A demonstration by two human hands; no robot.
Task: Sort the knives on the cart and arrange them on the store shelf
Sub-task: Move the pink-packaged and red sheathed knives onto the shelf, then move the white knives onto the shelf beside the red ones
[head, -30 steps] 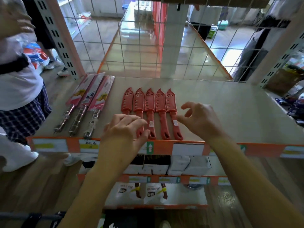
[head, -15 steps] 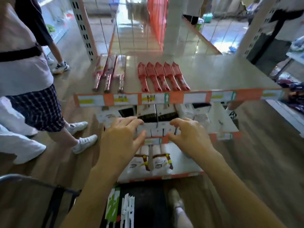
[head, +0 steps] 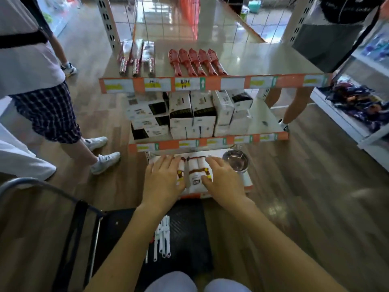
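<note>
My left grip (head: pixel 162 182) and right grip (head: pixel 223 182): both flat, fingers straight, holding nothing. White knives (head: pixel 162 239) lie on the cart (head: pixel 189 228), 6 o'clock from both grips, apart. Red knives (head: pixel 195 62) in a row on the top shelf (head: pixel 263 60), 12 o'clock.

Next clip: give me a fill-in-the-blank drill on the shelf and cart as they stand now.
The top shelf holds a row of ____ red knives. The packaged knives lie to the ____ of that row. The metal bowl sits on the ____ shelf. The knives on the cart are ____ in colour.
Missing words: five; left; bottom; white.
</note>
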